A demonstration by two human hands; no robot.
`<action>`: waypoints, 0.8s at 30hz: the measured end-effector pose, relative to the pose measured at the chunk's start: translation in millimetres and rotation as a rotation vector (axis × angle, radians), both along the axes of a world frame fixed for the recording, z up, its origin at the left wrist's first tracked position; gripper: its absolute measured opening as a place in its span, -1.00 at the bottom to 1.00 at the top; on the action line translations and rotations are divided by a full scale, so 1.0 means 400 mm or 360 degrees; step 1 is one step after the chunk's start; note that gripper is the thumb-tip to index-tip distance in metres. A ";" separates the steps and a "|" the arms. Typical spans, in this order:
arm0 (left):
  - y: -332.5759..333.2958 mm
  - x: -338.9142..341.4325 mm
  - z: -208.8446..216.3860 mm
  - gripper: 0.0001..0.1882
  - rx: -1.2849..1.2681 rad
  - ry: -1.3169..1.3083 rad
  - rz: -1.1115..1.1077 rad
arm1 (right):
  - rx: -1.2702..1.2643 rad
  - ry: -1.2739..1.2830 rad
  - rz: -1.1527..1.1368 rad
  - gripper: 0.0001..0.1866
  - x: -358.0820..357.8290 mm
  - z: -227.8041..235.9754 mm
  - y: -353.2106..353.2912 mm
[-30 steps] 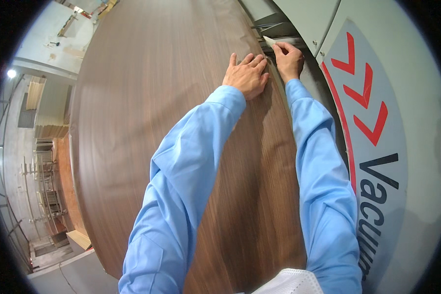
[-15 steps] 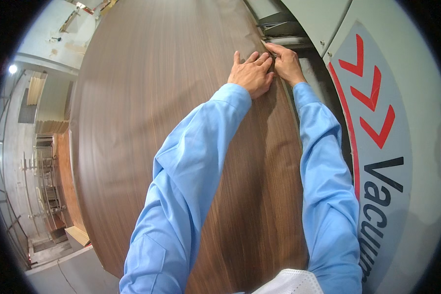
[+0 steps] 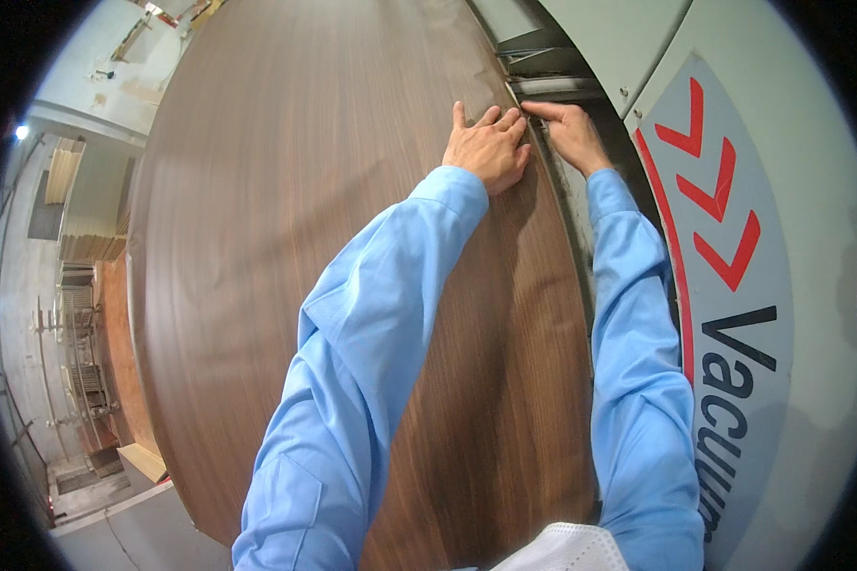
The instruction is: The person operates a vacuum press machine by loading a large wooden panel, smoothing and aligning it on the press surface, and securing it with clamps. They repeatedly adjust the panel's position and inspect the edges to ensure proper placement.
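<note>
A large brown wood-grain sheet [image 3: 305, 247] spreads out in front of me, with shallow ripples near its right side. My left hand [image 3: 487, 150] lies on the sheet close to its right edge, palm down and fingers apart. Just to the right, my right hand [image 3: 575, 136] is at that edge, its index finger stretched toward the left fingertips and the other fingers curled. What its fingers pinch, if anything, is hidden. A short pale strip [image 3: 511, 92] shows along the edge just beyond the hands.
A pale machine housing [image 3: 662, 43] with red chevrons on a grey panel curves along the right. Between it and the sheet runs a dark gap with metal parts [image 3: 543, 64]. Stacked boards [image 3: 92, 247] and racks stand at the far left.
My right hand has shifted slightly right and downward, away from the left hand, and its fingertips have drawn back along the sheet's edge. My left hand stays in place.
</note>
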State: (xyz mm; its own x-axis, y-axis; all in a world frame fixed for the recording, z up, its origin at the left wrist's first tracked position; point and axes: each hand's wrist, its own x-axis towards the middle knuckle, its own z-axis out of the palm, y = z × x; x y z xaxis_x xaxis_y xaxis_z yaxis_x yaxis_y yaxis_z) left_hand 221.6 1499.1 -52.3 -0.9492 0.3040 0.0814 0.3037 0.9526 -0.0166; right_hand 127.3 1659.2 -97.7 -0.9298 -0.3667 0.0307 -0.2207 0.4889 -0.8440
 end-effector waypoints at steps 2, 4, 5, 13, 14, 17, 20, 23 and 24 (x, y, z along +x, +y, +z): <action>0.001 0.001 -0.002 -0.46 0.0038 0.0049 0.0024 | -0.0218 0.0114 0.0146 -0.44 0.004 0.011 -0.014; 0.003 0.004 -0.006 -0.46 0.0043 0.0061 0.0045 | -0.0122 0.0219 0.0226 -0.45 0.010 0.015 -0.032; 0.004 0.005 -0.009 -0.46 0.0037 0.0052 0.0050 | -0.0180 0.0206 0.0171 -0.43 0.013 0.014 -0.038; 0.023 0.021 0.011 -0.39 -0.0113 -0.0048 0.0063 | -0.0161 -0.0030 0.0114 -0.20 0.053 0.001 -0.044; 0.034 0.035 0.017 -0.35 -0.0112 -0.0036 0.0053 | -0.0281 -0.0057 0.0114 -0.21 0.065 0.007 -0.041; 0.086 0.128 0.023 -0.24 -0.0179 -0.0136 -0.0005 | -0.0266 0.0120 -0.0079 -0.25 0.132 0.025 -0.027; 0.170 0.298 0.008 -0.25 -0.0059 -0.0112 -0.0163 | -0.0092 0.0494 -0.0319 -0.27 0.213 0.038 -0.020; 0.243 0.533 -0.018 -0.32 0.0309 -0.0049 -0.0406 | 0.0273 0.0789 -0.0343 -0.26 0.279 0.037 -0.030; 0.256 0.619 -0.021 -0.32 0.0385 -0.0173 -0.0495 | 0.0396 0.0838 -0.0254 -0.28 0.297 0.036 -0.034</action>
State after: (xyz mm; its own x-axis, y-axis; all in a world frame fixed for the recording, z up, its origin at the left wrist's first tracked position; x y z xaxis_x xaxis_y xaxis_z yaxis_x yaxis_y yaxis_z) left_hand 469.1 1601.4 -60.5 -0.8221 0.5623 0.0897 0.5654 0.7877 0.2446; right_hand 246.1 1645.6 -83.4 -0.8570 -0.2793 0.4330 -0.4856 0.7190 -0.4973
